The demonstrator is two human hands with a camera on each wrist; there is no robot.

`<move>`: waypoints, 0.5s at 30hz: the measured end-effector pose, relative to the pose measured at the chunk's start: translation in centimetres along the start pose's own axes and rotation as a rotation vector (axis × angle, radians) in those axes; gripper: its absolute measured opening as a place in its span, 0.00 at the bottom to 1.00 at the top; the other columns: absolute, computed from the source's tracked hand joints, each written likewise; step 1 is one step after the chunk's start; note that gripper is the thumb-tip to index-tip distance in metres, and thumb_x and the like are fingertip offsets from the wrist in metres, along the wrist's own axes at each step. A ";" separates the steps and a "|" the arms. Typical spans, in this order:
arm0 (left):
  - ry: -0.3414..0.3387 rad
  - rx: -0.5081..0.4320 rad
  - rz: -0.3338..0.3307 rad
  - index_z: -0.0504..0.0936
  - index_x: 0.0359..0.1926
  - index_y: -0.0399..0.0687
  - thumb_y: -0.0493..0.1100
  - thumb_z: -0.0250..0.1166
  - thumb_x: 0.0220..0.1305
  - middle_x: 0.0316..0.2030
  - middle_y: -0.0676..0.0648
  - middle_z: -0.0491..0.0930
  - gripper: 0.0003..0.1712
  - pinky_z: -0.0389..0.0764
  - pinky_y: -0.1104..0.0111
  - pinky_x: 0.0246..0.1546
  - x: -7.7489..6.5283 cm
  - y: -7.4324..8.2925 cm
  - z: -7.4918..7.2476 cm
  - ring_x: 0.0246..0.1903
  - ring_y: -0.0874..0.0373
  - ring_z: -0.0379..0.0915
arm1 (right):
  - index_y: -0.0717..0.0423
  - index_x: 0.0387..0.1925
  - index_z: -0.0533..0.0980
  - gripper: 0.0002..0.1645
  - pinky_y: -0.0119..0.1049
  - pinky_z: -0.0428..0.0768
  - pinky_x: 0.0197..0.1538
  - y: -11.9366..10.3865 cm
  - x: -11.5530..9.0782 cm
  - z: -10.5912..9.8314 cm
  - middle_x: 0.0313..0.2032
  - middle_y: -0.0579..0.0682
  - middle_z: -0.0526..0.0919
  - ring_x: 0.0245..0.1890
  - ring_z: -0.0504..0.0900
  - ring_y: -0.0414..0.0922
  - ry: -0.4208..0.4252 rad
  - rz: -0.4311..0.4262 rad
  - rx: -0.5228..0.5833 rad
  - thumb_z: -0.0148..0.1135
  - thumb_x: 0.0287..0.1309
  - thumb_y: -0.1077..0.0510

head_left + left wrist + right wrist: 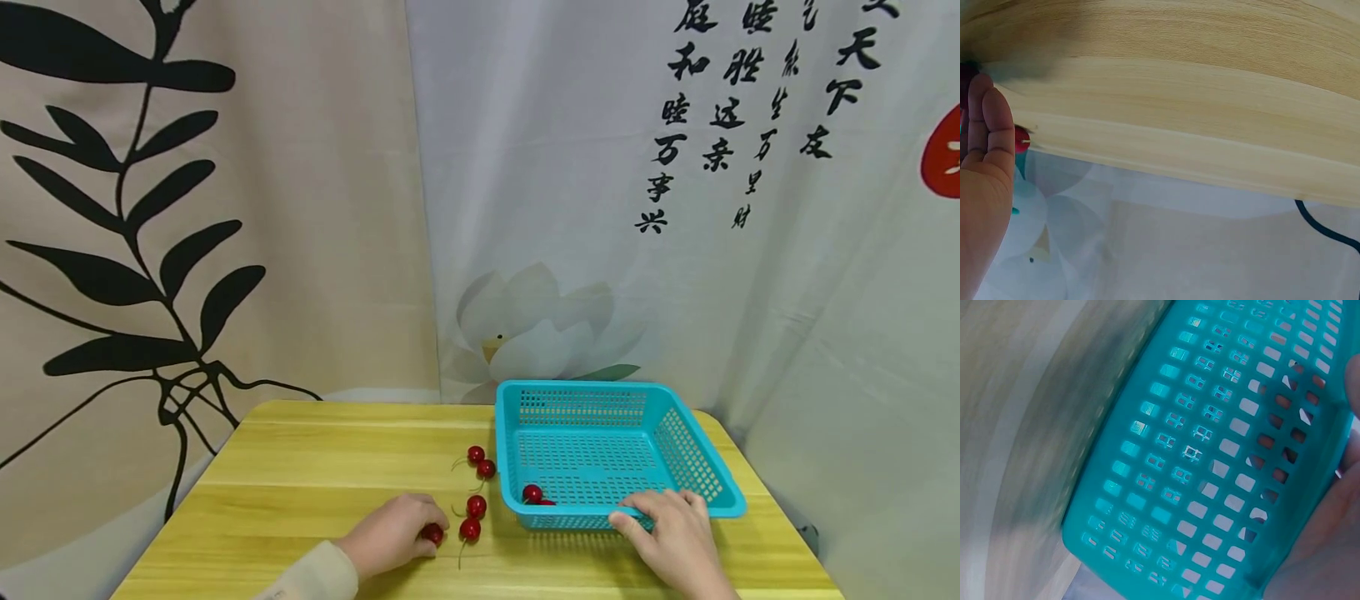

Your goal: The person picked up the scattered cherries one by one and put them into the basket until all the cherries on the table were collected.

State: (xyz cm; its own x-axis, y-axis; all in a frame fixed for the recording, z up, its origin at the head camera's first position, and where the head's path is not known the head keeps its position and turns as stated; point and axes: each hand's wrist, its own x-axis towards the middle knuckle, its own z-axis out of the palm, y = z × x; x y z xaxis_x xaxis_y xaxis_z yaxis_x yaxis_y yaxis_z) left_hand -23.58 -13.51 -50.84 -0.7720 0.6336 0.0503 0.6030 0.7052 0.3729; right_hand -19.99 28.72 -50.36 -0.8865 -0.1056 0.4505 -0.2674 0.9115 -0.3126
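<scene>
With curled fingers my left hand [397, 533] pinches a dark red cherry [432, 534] low over the table. Just to its right, several more red cherries with thin stems lie on the wood, the nearest cherry [469, 529] close to my fingertips. A turquoise plastic basket [618, 512] with lattice walls stands at the right. Two cherries [532, 493] show inside its near left corner, one partly hidden by the rim. My right hand [671, 533] grips the front rim, thumb outside and fingers over the edge. In the right wrist view the basket's perforated wall [1160, 444] fills most of the picture.
The yellow wood-grain table [337, 450] has rounded far corners. Behind it hangs a pale curtain [337, 208] printed with dark leaves, a flower and black characters. The basket reaches near the table's right edge.
</scene>
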 end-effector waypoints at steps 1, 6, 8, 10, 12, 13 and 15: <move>0.001 0.002 0.000 0.92 0.46 0.54 0.41 0.80 0.60 0.44 0.58 0.88 0.13 0.87 0.70 0.47 0.0 0.0 0.0 0.44 0.68 0.82 | 0.34 0.36 0.87 0.08 0.62 0.67 0.61 0.0 0.0 0.0 0.40 0.36 0.91 0.36 0.81 0.40 0.003 -0.001 -0.001 0.75 0.61 0.39; 0.000 0.028 -0.001 0.91 0.47 0.53 0.40 0.81 0.59 0.44 0.58 0.89 0.15 0.87 0.69 0.48 0.0 0.0 -0.1 0.44 0.67 0.83 | 0.36 0.36 0.87 0.09 0.60 0.67 0.60 0.0 -0.1 0.0 0.40 0.37 0.91 0.38 0.82 0.42 0.022 -0.018 -0.008 0.76 0.60 0.39; 0.001 0.035 -0.003 0.91 0.47 0.52 0.40 0.81 0.58 0.44 0.57 0.89 0.15 0.87 0.69 0.48 0.0 0.0 0.0 0.44 0.67 0.83 | 0.37 0.36 0.88 0.10 0.59 0.66 0.60 -0.1 -0.1 0.0 0.40 0.37 0.91 0.39 0.83 0.43 0.029 -0.023 -0.011 0.76 0.60 0.40; 0.005 0.041 -0.003 0.91 0.48 0.52 0.40 0.82 0.58 0.44 0.57 0.89 0.16 0.87 0.69 0.48 0.0 -0.1 0.1 0.44 0.67 0.83 | 0.37 0.37 0.88 0.10 0.59 0.66 0.60 -0.1 -0.1 0.0 0.40 0.38 0.92 0.40 0.83 0.44 0.029 -0.023 -0.011 0.76 0.60 0.40; 0.013 0.052 -0.006 0.91 0.48 0.52 0.40 0.82 0.58 0.44 0.57 0.89 0.16 0.87 0.68 0.48 -0.1 -0.1 0.1 0.44 0.67 0.83 | 0.37 0.37 0.88 0.10 0.59 0.66 0.60 -0.2 -0.1 0.0 0.41 0.38 0.92 0.40 0.84 0.45 0.023 -0.018 -0.009 0.76 0.60 0.39; 0.019 0.061 -0.006 0.91 0.48 0.52 0.41 0.82 0.58 0.44 0.57 0.89 0.16 0.88 0.68 0.48 -0.1 -0.2 0.0 0.44 0.67 0.84 | 0.37 0.37 0.88 0.10 0.60 0.66 0.60 -0.2 -0.1 0.0 0.41 0.38 0.92 0.41 0.84 0.45 0.019 -0.015 -0.009 0.76 0.61 0.39; 0.040 0.073 -0.010 0.90 0.48 0.51 0.42 0.81 0.59 0.44 0.56 0.90 0.16 0.88 0.66 0.48 -0.1 -0.1 -0.3 0.44 0.65 0.84 | 0.37 0.37 0.88 0.10 0.60 0.67 0.61 -0.2 -0.1 0.0 0.41 0.38 0.92 0.40 0.84 0.44 0.010 -0.011 -0.007 0.76 0.61 0.39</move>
State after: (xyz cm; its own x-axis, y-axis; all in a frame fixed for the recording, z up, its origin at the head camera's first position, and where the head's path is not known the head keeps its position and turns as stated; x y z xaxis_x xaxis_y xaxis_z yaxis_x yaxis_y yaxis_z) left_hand -23.61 -13.79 -50.63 -0.7848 0.6140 0.0840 0.6069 0.7340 0.3049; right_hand -19.80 28.54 -50.31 -0.8796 -0.1113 0.4625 -0.2740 0.9133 -0.3014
